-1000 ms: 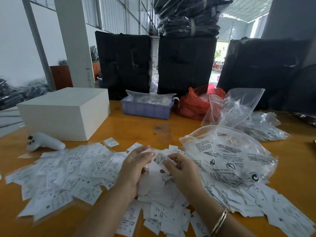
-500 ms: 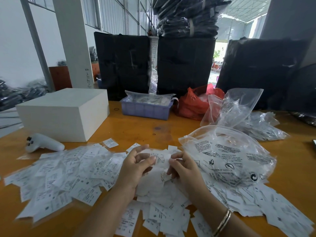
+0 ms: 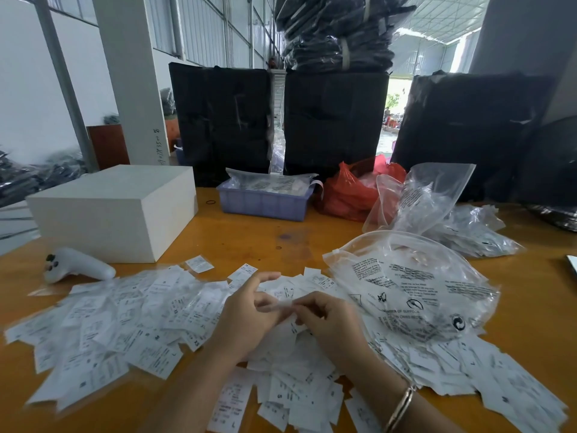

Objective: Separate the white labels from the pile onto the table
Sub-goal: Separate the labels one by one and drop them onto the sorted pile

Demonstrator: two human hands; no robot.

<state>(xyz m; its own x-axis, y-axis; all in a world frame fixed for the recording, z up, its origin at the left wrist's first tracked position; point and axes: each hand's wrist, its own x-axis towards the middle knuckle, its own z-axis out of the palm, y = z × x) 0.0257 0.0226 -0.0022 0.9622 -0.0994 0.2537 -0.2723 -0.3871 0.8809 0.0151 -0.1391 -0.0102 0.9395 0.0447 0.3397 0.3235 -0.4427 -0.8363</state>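
Item: white labels, most lying fanned loose over the near left of the table; a thick pile remains at near centre, so I judge the sorting partway done. My left hand and right hand meet above it, fingertips pinching one small label (blurred) between them.

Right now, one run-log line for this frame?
stage: separating | left hand: pinching small white label | right hand: pinching same label | pile of white printed labels: spread on orange table
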